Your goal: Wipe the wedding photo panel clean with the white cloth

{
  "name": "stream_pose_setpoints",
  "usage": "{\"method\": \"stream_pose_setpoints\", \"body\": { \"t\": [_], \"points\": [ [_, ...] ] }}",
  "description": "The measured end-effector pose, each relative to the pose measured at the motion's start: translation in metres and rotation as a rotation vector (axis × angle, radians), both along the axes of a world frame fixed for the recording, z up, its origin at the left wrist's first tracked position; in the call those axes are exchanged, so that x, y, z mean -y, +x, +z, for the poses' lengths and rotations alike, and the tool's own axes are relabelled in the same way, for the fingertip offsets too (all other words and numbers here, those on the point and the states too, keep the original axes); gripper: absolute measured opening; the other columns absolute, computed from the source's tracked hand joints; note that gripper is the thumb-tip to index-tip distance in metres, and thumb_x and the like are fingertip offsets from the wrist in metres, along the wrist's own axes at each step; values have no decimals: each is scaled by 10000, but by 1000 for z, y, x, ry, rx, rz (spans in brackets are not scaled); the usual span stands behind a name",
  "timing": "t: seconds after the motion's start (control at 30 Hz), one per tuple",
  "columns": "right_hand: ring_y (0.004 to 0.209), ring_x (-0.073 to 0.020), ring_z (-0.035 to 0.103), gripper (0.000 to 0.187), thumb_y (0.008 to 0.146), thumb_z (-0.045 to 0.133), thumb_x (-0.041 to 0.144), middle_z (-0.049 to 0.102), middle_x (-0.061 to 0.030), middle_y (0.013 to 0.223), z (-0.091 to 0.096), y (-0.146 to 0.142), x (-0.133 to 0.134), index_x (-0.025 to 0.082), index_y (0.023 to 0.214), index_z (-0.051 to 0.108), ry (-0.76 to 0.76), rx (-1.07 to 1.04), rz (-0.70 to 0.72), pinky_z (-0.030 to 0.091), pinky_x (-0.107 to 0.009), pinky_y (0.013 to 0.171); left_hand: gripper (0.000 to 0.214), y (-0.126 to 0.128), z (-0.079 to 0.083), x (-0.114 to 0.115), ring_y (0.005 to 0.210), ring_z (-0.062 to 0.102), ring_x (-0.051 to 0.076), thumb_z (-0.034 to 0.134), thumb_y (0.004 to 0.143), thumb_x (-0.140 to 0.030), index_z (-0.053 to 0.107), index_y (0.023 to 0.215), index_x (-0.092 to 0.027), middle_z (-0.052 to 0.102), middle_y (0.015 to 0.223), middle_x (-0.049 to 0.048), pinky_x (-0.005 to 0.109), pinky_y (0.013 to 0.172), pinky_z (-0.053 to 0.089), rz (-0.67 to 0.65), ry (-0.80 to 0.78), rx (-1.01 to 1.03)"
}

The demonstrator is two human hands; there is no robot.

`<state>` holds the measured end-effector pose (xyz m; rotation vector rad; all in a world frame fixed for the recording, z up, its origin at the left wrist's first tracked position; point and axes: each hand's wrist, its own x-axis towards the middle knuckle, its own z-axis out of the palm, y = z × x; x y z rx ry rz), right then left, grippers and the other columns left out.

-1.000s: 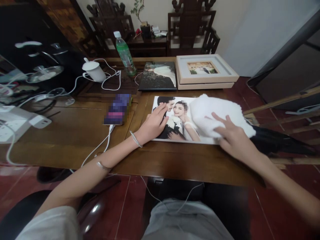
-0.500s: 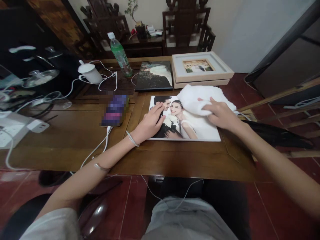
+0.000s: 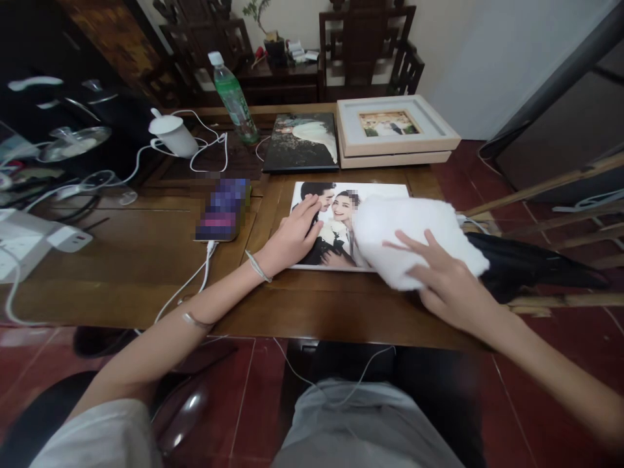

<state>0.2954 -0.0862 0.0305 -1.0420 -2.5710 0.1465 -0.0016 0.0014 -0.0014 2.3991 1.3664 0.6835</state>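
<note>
A large wedding photo print [image 3: 331, 224] lies flat on the wooden table [image 3: 146, 260]. My left hand [image 3: 292, 237] rests flat on its left edge with fingers stretched out, holding it down. My right hand [image 3: 446, 283] presses a fluffy white cloth [image 3: 414, 237] onto the print's near right corner, fingers spread over the cloth. The cloth hides the print's right part.
A dark photo album [image 3: 302, 142] and a framed picture box [image 3: 394, 130] lie behind the print. A phone [image 3: 221, 209] on a white cable, a white mug [image 3: 170, 135] and a green bottle [image 3: 234, 97] stand to the left. A black object [image 3: 526, 266] lies at the right edge.
My right hand has dragged the white cloth from the print's far right corner down toward its near right corner. My left hand has stayed on the left edge.
</note>
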Motion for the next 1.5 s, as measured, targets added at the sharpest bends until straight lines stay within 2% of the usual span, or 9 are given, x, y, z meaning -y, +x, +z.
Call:
{"method": "stream_pose_setpoints", "body": {
  "t": [0.1,0.2,0.4,0.53,0.67,0.77,1.03,1.17,1.5],
  "points": [
    [1419,-321,336,333,631,427,-35,531,-96,1441,4,2,31,233,729,598,-34,1,75,247,-691,1141,462,0,1,0,1470,291,281,404,992,-303,435,1412,-112,367,1544,190,514,1186,286,-4,-8,-3],
    [1404,-302,369,340,623,424,-28,565,-80,1411,5,4,25,238,728,610,-40,4,101,267,-668,1143,455,0,0,-1,1469,293,280,401,992,-312,436,1407,-128,368,1545,180,521,1183,288,-9,-4,-6],
    [1319,-315,502,446,656,428,24,635,-104,1329,7,3,-60,206,951,709,-29,12,-12,325,-623,1122,453,-2,0,-1,1464,304,276,403,989,-300,442,1406,-127,395,1530,176,513,1186,289,-24,18,-4],
    [1014,-330,698,495,649,426,58,760,-99,1033,7,4,-126,152,1037,719,2,67,-113,455,-559,1024,460,-3,1,-1,1467,300,269,401,990,-293,435,1412,-113,382,1537,182,495,1191,288,-22,14,-23],
    [1036,-337,688,517,650,428,63,754,-100,1059,2,6,-149,145,1075,709,35,46,-210,510,-504,953,463,-2,1,-1,1469,295,271,399,992,-294,429,1415,-108,373,1541,187,499,1187,294,-19,17,-24],
    [1232,-347,581,504,676,427,35,678,-103,1262,-1,5,-124,178,1085,686,49,52,-180,385,-598,1084,450,-2,1,-1,1468,298,268,401,993,-291,431,1413,-133,379,1541,173,508,1185,293,-21,15,-16],
    [1428,-349,309,308,680,417,-43,489,-149,1474,-1,8,18,197,798,570,-5,4,57,257,-722,1109,454,0,4,-1,1475,280,268,393,988,-277,422,1416,-129,373,1546,167,520,1191,270,-10,-10,-38],
    [1434,-335,300,305,646,407,-58,508,-132,1462,4,10,37,195,732,553,-37,3,130,232,-703,1131,454,0,3,-1,1473,282,266,389,988,-285,425,1414,-131,373,1545,165,516,1192,269,-19,-12,-32],
    [1283,-341,531,471,674,436,25,608,-106,1361,-3,16,-100,188,1038,686,21,34,-101,364,-625,1100,474,0,7,-1,1471,290,270,379,997,-306,419,1425,-105,367,1548,174,488,1203,262,-20,-20,-59]
  ]
}}
